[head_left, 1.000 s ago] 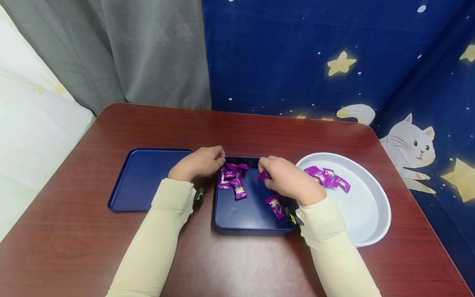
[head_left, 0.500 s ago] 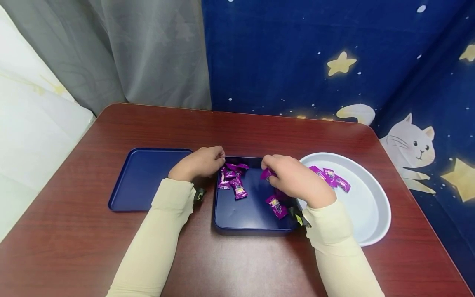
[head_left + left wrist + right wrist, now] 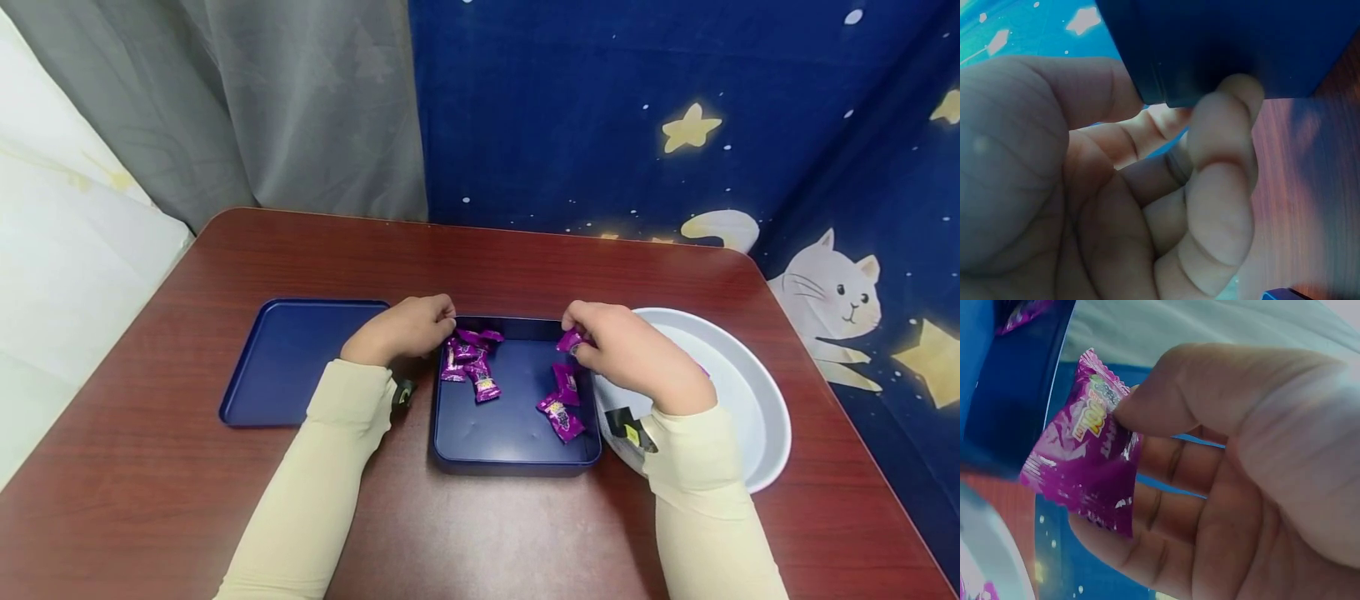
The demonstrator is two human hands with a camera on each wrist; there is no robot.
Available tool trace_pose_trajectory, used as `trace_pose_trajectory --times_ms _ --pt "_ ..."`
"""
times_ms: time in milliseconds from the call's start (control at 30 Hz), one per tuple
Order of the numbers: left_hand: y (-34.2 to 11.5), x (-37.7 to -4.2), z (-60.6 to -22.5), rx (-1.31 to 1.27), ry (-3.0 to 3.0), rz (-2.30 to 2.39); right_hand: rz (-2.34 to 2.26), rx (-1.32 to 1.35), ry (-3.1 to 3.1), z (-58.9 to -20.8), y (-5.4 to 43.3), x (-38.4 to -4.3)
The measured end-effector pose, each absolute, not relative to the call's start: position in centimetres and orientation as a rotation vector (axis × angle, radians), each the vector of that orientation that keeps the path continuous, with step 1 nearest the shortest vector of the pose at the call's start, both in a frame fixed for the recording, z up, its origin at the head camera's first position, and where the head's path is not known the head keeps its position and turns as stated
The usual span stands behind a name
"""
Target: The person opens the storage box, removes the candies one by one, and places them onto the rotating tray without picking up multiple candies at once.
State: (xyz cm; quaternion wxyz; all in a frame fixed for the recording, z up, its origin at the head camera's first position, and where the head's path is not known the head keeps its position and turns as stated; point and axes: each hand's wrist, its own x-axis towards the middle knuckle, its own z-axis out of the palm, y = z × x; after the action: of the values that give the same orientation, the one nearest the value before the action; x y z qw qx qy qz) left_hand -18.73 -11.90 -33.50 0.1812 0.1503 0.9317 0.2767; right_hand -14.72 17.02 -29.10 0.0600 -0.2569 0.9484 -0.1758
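My right hand (image 3: 637,354) pinches a purple wrapped candy (image 3: 1088,450) between thumb and fingers, above the back right corner of a dark blue box (image 3: 517,446). Lower down, two similar candies, one of them a printed candy (image 3: 560,417), lie against each other at the box's right side. A small pile of candies (image 3: 482,379) occupies its back left corner. At the left wall, my left hand (image 3: 405,327) grips the box's edge, with thumb and curled fingers on it in the left wrist view.
A white oval dish (image 3: 772,425) stands right of the box, partly covered by my right forearm; purple wrappers show in it in the right wrist view. A flat blue lid (image 3: 292,358) lies to the left on the brown table (image 3: 480,542).
My right hand has moved rightward with the candy, from inside the box toward its right wall. This uncovers a second candy at the box's right side. My left hand stays put.
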Motion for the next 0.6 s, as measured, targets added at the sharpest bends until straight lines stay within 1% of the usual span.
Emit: trace_pose_trajectory --times_ms 233,600 --pt "-11.9 -18.9 -33.6 0.422 2.630 0.782 -0.572 -0.698 2.880 -29.4 19.0 -15.2" --pt "-11.9 -18.7 -33.5 0.420 2.623 0.790 -0.566 -0.456 2.856 -29.7 21.9 -16.0"
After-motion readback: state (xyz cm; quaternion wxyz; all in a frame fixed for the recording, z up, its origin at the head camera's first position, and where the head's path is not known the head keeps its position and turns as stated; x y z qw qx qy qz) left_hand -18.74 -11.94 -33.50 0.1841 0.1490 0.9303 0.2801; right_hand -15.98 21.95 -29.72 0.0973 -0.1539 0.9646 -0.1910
